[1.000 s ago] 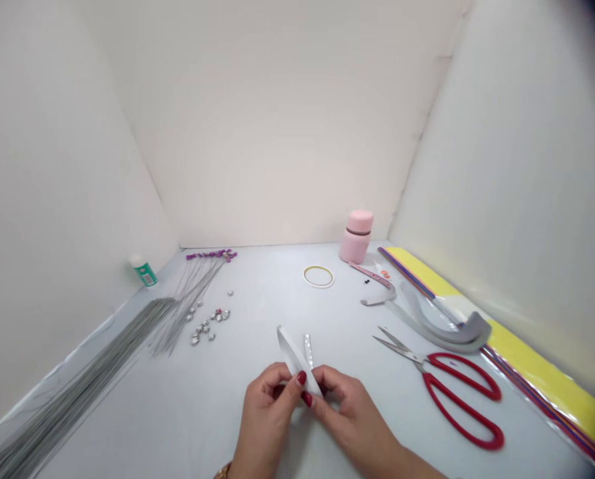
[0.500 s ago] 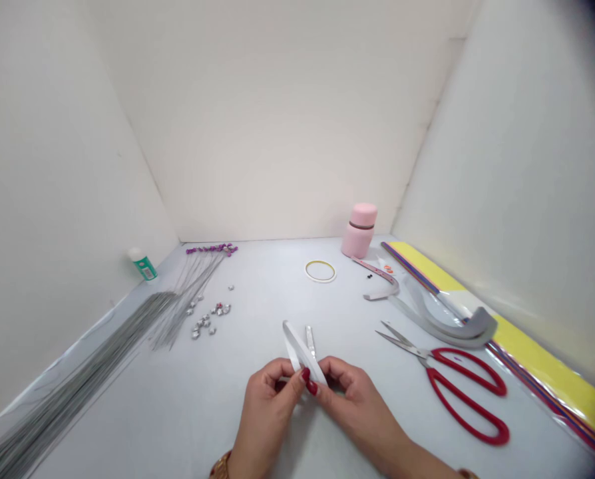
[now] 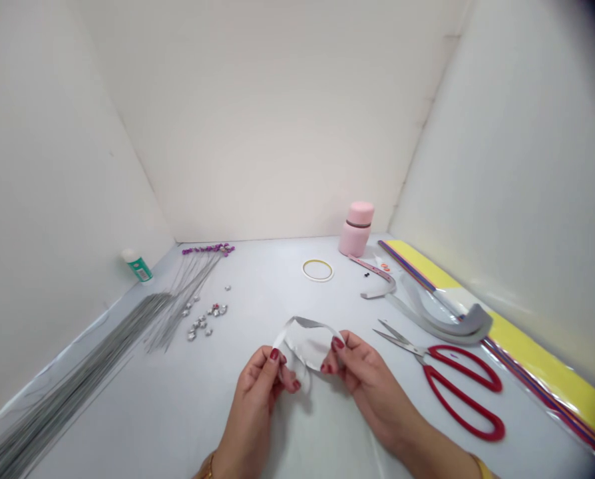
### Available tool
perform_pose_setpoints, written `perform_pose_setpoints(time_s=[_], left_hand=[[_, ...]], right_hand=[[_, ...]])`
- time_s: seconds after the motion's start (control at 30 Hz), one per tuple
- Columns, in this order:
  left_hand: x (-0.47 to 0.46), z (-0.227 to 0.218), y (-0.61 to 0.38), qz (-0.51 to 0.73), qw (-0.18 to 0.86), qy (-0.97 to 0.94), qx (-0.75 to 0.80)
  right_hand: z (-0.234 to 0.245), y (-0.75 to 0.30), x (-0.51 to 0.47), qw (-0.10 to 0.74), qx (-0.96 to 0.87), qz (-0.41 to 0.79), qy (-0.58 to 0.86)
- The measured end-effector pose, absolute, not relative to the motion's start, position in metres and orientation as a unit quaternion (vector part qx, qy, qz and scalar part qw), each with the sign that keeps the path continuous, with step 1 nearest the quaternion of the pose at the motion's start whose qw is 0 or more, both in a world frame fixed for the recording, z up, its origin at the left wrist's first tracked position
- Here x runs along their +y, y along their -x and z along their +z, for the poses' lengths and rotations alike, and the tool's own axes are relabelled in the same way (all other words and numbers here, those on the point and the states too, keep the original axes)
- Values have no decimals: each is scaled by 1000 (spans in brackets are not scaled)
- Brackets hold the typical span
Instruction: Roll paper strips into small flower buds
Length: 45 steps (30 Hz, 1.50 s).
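My painted fingernails [image 3: 275,354]: dark red
My curled shiny ribbon strip [image 3: 307,344]: white and silver
Looped scissor handles [image 3: 457,392]: bright red
Long flat paper sheets [image 3: 542,359]: yellow

There went the curved white strip [image 3: 307,346], matt on one face, shiny silver foil on the other; just beside it, red-handled steel scissors [image 3: 440,392], glossy plastic grips, polished blades!

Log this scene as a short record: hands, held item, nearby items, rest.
left hand: pinching the looped white-and-silver strip
right hand: pinching the strip's other side
nearby: silver beads; red-handled scissors
rest: pink bottle; tape ring; green-labelled bottle; grey wire bundle; purple-tipped wires; yellow sheet
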<state>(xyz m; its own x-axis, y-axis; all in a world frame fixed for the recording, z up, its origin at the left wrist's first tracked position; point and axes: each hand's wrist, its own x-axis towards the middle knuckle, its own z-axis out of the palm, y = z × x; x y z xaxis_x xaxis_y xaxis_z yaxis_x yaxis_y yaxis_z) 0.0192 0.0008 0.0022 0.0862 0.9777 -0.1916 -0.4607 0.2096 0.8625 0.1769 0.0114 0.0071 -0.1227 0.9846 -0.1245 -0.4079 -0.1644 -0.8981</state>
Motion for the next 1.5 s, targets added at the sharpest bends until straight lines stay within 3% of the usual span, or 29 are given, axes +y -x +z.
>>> perform_pose_setpoints(time_s=[0.2, 0.5, 0.7, 0.83, 0.93, 1.17, 1.23, 1.33, 1.5], left_hand=[[6, 2, -11, 528, 709, -259, 389], [-1, 7, -17, 460, 732, -320, 387], [4, 4, -11, 503, 718, -280, 391], [6, -2, -11, 517, 720, -258, 384], [6, -4, -11, 525, 728, -246, 365], [3, 0, -13, 542, 738, -213, 340], [2, 0, -14, 547, 744, -196, 329], [2, -2, -16, 556, 747, -178, 317], [4, -4, -17, 569, 736, -189, 313]], right_hand=[[14, -205, 31, 587, -201, 689, 375], [26, -238, 42, 632, -208, 643, 379], [40, -277, 47, 730, -233, 519, 379], [45, -276, 42, 767, -366, 272, 451], [36, -270, 45, 688, -483, 101, 532], [14, -238, 47, 453, -682, 45, 572], [17, -217, 32, 396, -730, 130, 541], [19, -182, 1, 247, -807, 282, 457], [7, -157, -19, 118, -854, 231, 451]])
